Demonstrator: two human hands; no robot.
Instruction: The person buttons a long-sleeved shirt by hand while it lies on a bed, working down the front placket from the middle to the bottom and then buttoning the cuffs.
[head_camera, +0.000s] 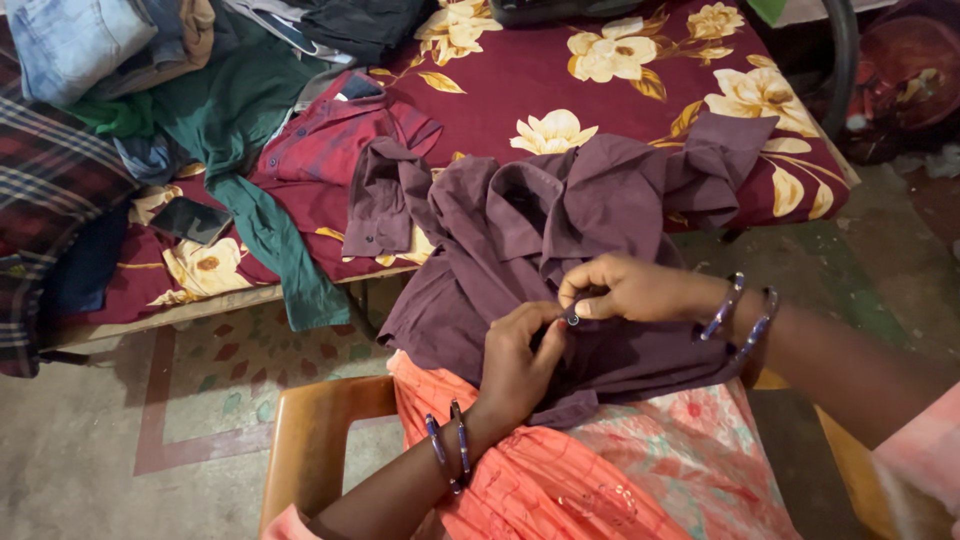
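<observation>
Head view: a dark purple shirt lies across the person's lap and spills onto the edge of the bed, which carries a maroon floral sheet. Both hands meet at the shirt front. The left hand pinches the cloth; the right hand pinches a small dark button against it. Each wrist wears bangles. A red shirt and a green garment lie heaped on the bed beyond.

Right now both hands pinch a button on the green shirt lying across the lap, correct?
Not quite. The head view shows the left hand and right hand pinching a button on the purple shirt across the lap; the green shirt lies on the bed.
</observation>
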